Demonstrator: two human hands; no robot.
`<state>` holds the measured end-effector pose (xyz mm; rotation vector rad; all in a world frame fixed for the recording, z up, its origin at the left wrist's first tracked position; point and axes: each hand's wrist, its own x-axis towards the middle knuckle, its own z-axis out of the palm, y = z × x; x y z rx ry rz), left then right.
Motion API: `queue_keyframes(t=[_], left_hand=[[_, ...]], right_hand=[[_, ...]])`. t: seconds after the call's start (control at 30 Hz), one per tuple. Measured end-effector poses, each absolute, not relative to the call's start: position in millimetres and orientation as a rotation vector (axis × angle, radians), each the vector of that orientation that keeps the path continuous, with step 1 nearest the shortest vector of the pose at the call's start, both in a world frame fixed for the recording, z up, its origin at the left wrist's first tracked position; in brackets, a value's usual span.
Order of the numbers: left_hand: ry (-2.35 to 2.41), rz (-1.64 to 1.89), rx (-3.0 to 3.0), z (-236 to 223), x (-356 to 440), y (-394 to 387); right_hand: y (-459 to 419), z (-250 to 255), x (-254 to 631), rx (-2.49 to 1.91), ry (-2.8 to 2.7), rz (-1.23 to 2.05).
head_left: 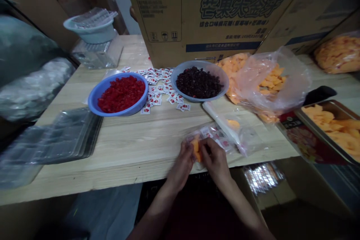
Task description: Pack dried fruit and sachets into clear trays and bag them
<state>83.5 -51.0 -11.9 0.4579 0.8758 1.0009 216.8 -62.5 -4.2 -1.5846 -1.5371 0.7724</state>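
My left hand [181, 163] pinches an orange candy piece [196, 150] just above the table's front edge. On the other side of the same piece, my right hand [216, 159] has its fingers closed on it. Right behind my hands lies a clear plastic tray [209, 132] holding small white-and-red packets, partly hidden by my fingers. A long whitish plastic roll or folded bag [225, 125] rests across the tray's right side, next to another orange piece [233, 123].
A blue bowl of red pieces [120, 94] and a bowl of dark pieces [199, 82] stand behind, with scattered packets [154, 95] between. Bags of orange pieces [271, 82] and a filled box [334, 123] are right; stacked clear trays [70, 133] left. Large cartons [225, 18] block the back.
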Motion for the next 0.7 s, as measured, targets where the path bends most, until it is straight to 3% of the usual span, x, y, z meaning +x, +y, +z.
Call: queue_keyframes(t=[0.13,0.53,0.7], left_hand=[[0.811,0.822,0.557,-9,57,-48],[1.244,0.913,1.025,-33,61,-46],[1.612,0.943,1.466,-29,36,-43]], right_hand=[[-60,-4,220,-1.555,-1.492,0.84],[-71,3,201,-1.425,-1.551,1.005],[-84,-12,200,-1.376,-1.821,0.816]])
